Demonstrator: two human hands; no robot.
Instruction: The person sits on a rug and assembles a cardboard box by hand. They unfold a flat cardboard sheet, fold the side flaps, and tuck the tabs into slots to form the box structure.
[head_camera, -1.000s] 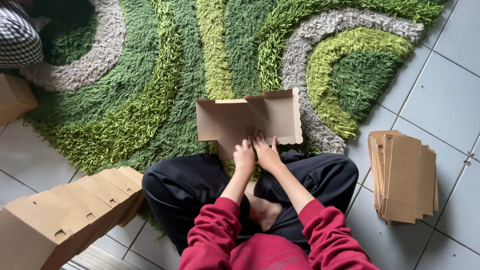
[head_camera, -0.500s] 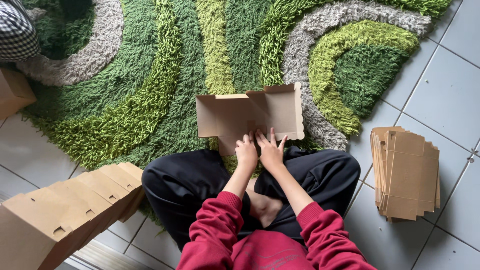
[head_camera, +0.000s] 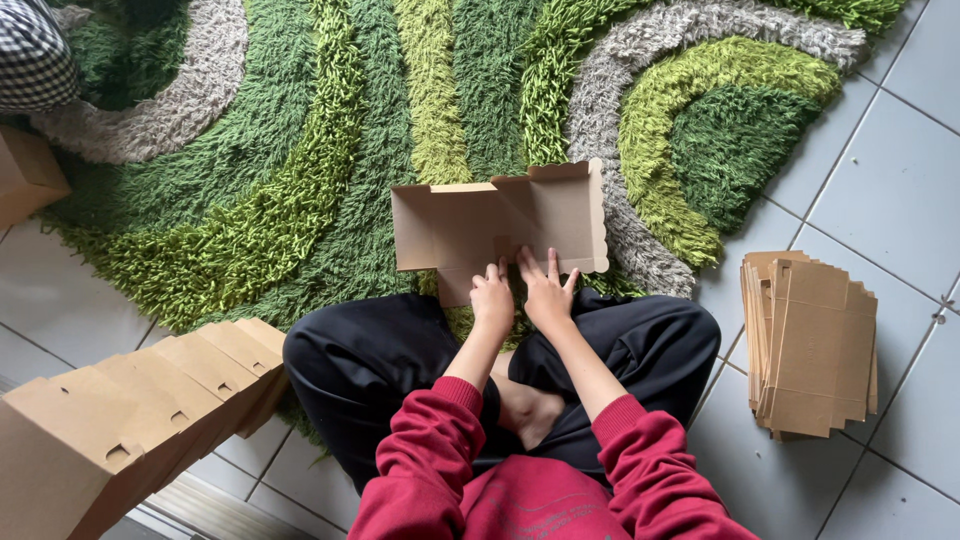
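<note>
Green shag rug (head_camera: 300, 200), both hands' grip released, left hand (head_camera: 492, 298), right hand (head_camera: 548, 292) flat on cardboard box (head_camera: 497, 225) near edge

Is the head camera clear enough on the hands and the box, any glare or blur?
Head view: soft, even daylight, no glare; both hands, left and right, and the half-folded brown cardboard box look sharp; faint shadows under the flat cardboard stack; edges slightly stretched by the wide lens.

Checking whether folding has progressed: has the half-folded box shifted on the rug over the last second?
No. The cardboard box keeps its place against the rug's grey band; both hands press its near edge.
</note>
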